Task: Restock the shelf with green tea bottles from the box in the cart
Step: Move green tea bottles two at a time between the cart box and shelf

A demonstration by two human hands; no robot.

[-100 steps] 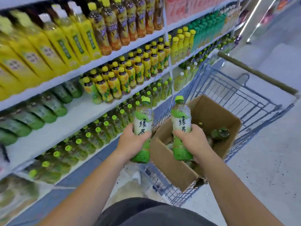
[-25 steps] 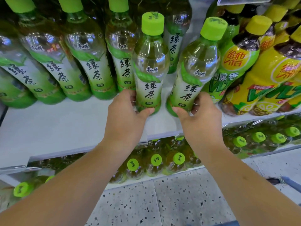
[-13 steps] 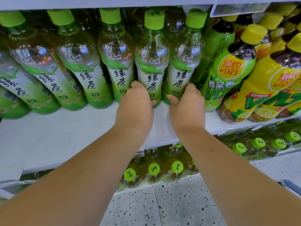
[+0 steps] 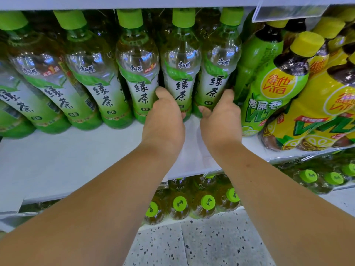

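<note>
Head view of a white shelf board [image 4: 76, 160] stocked with drinks. The left hand [image 4: 163, 121] grips the lower body of a first green tea bottle [image 4: 180, 73], clear plastic with a lime-green screw cap and a green-and-white label. Its forefinger is wedged in on the bottle's left side, and its thumb is curled against the right side. The right hand [image 4: 219, 121] grips a second green tea bottle [image 4: 221, 60] of the same kind, just right of the first, with the thumb on the bottle's left side and the fingers curled round its right side. Both bottles stand upright toward the far part of the shelf board, just beside each other, in line with a row of matching green tea bottles [image 4: 92, 83] that extends to the left. Immediately right of the second bottle stand yellow-capped bottles with green-and-yellow labels [image 4: 288, 83]. A clear plastic price-tag holder [image 4: 288, 12] hangs from the shelf above at upper right. On the lower shelf, green-capped bottles [image 4: 179, 203] are seen from above. The near ground is speckled terrazzo floor [image 4: 211, 242].
</note>
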